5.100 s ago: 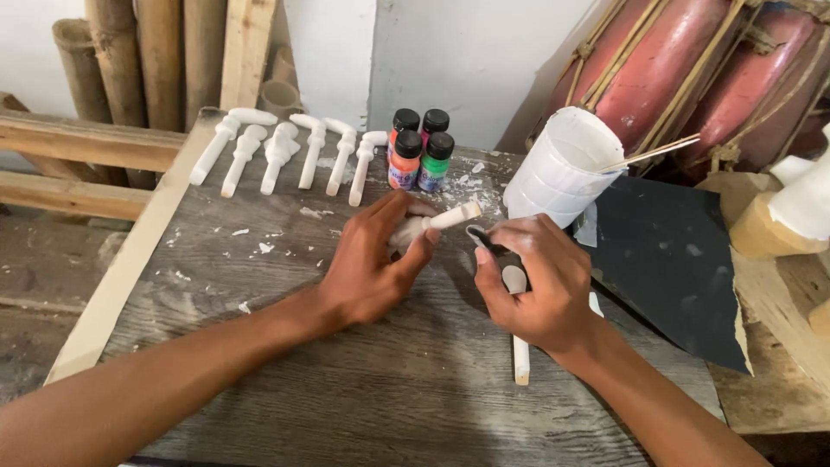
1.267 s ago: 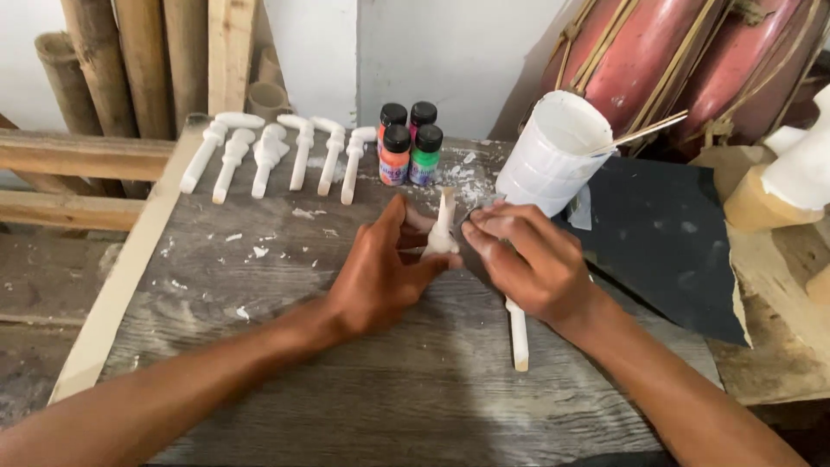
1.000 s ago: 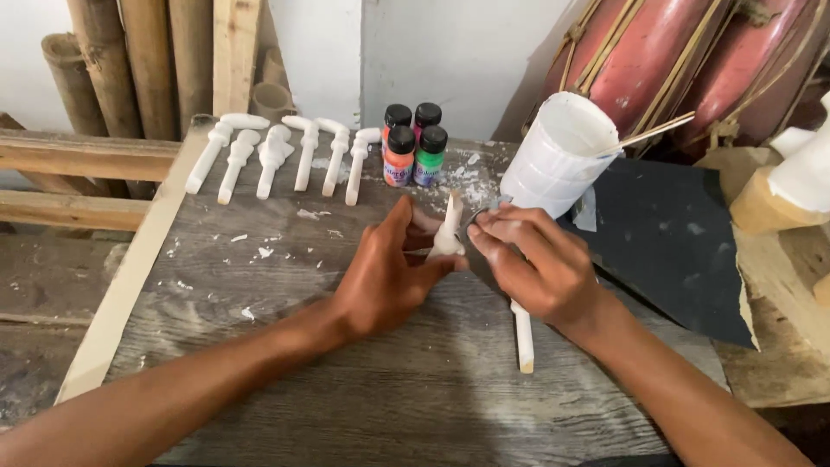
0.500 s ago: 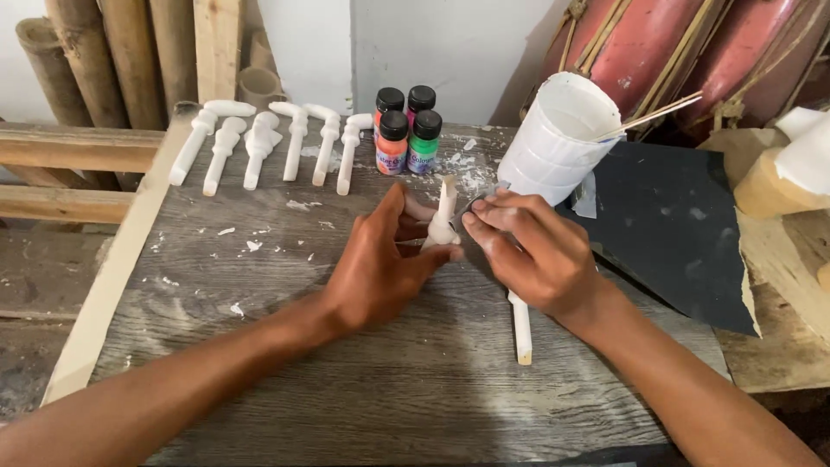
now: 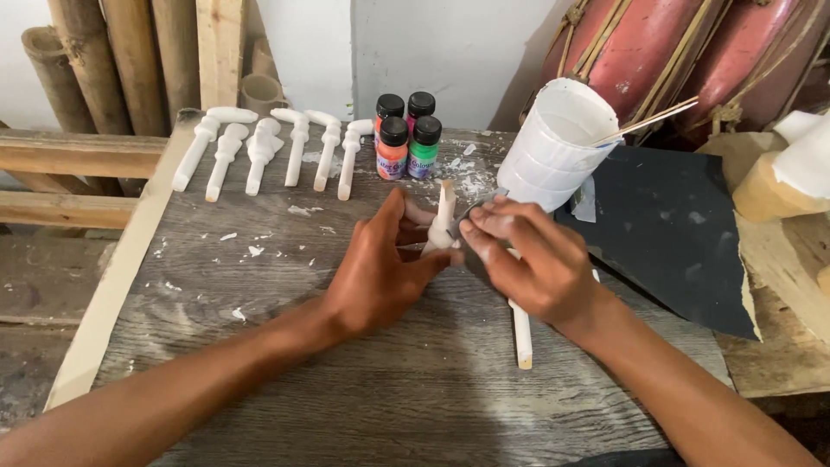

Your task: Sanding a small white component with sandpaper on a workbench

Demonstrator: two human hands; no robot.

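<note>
Head view: a small white carved peg [image 5: 444, 216] is held nearly upright above the middle of the grey, weathered wooden counter [image 5: 346, 398]. It is slim and pale, with a bare tan tip at the top and a wider, rounded base hidden partly by fingers. The left hand [image 5: 380, 272] is clenched around the base of the peg, thumb raised beside the shaft. The right hand [image 5: 527, 259] is closed on a small piece of grey sandpaper [image 5: 480, 207], which is pressed against the side of the peg. A white stick [image 5: 521, 333] lies on the counter under the right hand. Six similar white pegs [image 5: 277, 156] are laid in a row at the far left, with white flakes scattered nearby. Four small paint bottles [image 5: 406, 138] with black caps stand behind the hands, and a white plastic cup [image 5: 553, 147] with thin sticks leans just right of them, beside a dark sandpaper sheet [image 5: 666, 233].
</note>
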